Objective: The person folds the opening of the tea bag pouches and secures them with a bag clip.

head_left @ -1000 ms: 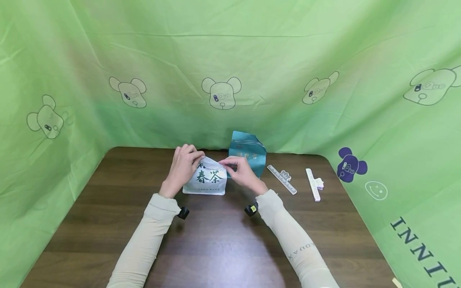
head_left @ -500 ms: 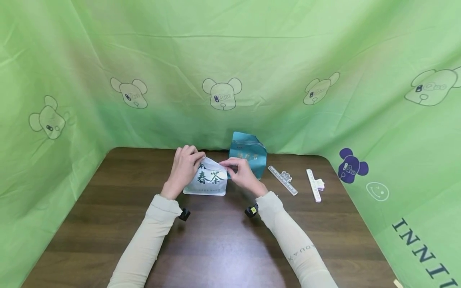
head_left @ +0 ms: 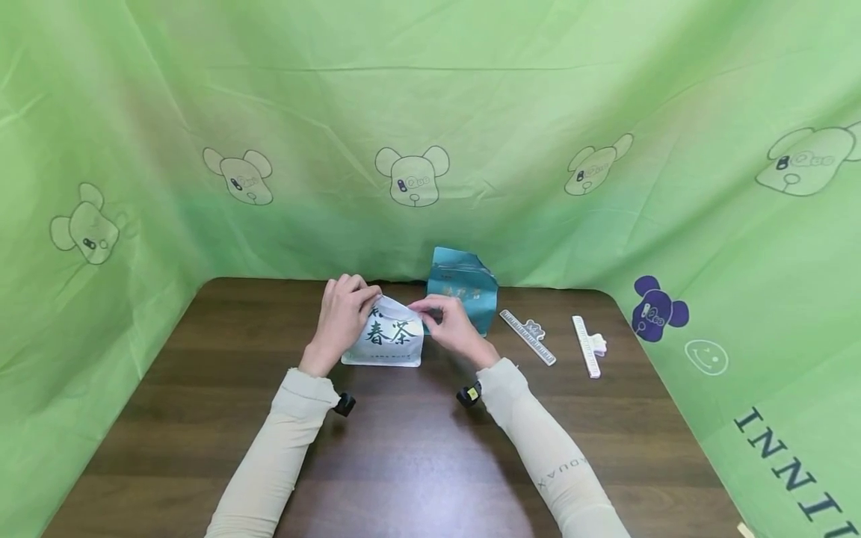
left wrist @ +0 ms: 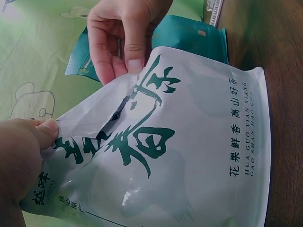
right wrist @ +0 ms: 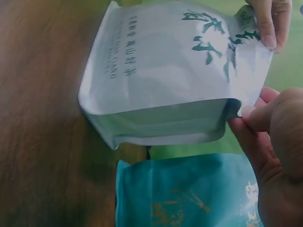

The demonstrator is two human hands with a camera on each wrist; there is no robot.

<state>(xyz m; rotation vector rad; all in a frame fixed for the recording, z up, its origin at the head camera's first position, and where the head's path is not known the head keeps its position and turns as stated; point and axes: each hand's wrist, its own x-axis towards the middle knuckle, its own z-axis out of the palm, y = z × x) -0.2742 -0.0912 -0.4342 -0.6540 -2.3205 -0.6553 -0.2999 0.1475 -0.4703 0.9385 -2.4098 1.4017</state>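
A white tea bag [head_left: 386,345] with large dark green characters stands on the table in the head view. Its top is folded over toward the front, and the flap [left wrist: 92,113] shows plainly in the left wrist view. My left hand [head_left: 341,317] pinches the left end of the fold between thumb and fingers. At the other end my right hand [head_left: 454,325] pinches the folded corner, thumb in front. The right wrist view shows the bag's gusseted side [right wrist: 165,124] below my right thumb and fingertips.
A teal bag [head_left: 471,295] stands just behind and right of the white one. Two white clips, a slanted one [head_left: 528,336] and a more upright one [head_left: 587,347], lie to the right on the wooden table [head_left: 403,463]. Green cloth [head_left: 323,97] hangs behind and at both sides.
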